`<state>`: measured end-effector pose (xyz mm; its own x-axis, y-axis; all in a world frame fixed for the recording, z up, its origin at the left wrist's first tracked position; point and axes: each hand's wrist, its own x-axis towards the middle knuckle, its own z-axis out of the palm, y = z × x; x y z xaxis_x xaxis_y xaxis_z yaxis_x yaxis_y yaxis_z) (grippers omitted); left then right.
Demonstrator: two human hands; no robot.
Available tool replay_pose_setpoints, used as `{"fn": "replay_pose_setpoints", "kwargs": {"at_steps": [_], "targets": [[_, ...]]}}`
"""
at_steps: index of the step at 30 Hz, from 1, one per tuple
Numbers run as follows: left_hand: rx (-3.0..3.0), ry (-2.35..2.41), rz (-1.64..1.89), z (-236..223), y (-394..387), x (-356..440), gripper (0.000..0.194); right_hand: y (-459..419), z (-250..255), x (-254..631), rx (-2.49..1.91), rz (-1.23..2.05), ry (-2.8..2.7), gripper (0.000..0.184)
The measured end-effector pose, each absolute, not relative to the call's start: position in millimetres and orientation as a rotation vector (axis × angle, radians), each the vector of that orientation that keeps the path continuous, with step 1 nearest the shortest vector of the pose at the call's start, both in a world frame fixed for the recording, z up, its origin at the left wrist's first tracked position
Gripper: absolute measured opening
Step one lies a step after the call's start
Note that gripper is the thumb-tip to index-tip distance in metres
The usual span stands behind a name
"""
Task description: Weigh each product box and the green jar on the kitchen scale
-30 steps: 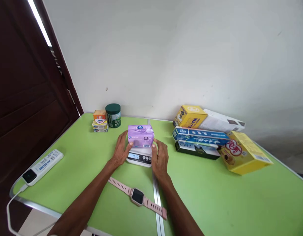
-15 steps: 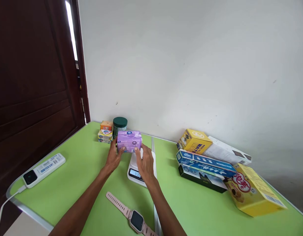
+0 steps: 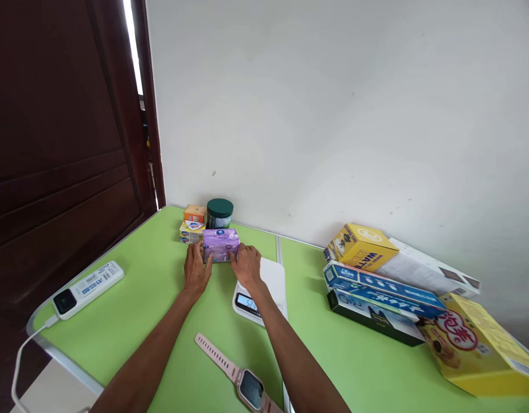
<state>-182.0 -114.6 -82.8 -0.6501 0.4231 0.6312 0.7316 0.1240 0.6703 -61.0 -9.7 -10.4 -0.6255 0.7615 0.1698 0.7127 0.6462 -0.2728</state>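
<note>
Both my hands grip a purple tissue pack that rests on the green table, just in front of a dark green jar and a small stack of soap boxes. My left hand holds its left end and my right hand holds its right end. A white kitchen scale with a lit display lies just right of the pack, with nothing on its platform.
A pink smartwatch lies near the front edge. A white power strip sits at the left edge by a dark wooden door. Yellow, blue, dark green and white boxes are piled at the right by the wall.
The purple pack has left the scale's platform, gone left and back, and come down on the table by the jar. Both hands went with it. The camera view shifted left.
</note>
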Motion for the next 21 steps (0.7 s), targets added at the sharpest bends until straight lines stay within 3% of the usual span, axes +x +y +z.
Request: {"fn": "replay_pose_setpoints", "kwargs": {"at_steps": [13,21], "targets": [[-1.055,-2.244,-1.672,-83,-99,-211,0.034,-4,6,-79,-1.301,0.296,-2.667,0.031],[-1.101,-2.215,-1.551,-85,-86,-220,0.030,13,1,-94,-1.317,0.275,-2.666,0.032]]}}
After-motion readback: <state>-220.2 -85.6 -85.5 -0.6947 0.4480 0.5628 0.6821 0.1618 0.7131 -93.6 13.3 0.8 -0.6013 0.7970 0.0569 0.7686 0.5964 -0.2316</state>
